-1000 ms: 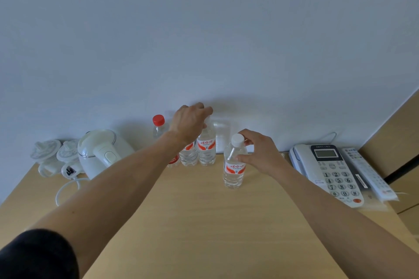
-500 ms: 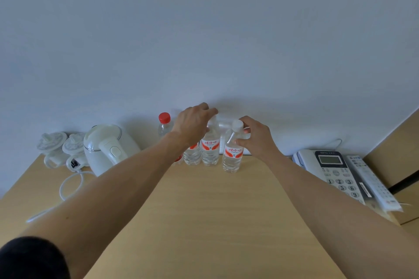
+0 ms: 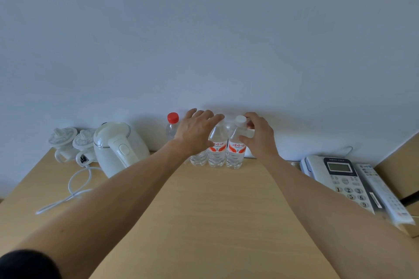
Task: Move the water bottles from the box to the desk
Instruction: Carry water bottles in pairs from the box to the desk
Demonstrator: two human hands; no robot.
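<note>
Settling the bottle (image 3: 235,149) upright in the row at frame centre, I keep my right hand (image 3: 258,136) pinching its neck until it stands firm on the tabletop (image 3: 204,210). My left hand (image 3: 195,133) hovers with fingers spread, holding nothing. A second ago this bottle stood nearer me.

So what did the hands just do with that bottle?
The right hand carried the white-capped bottle away from the middle of the desk to the back, standing it beside the other bottles by the wall, and keeps its grip near the cap. The left hand opened its fingers above the row. Kettle and phone stayed put.
</note>
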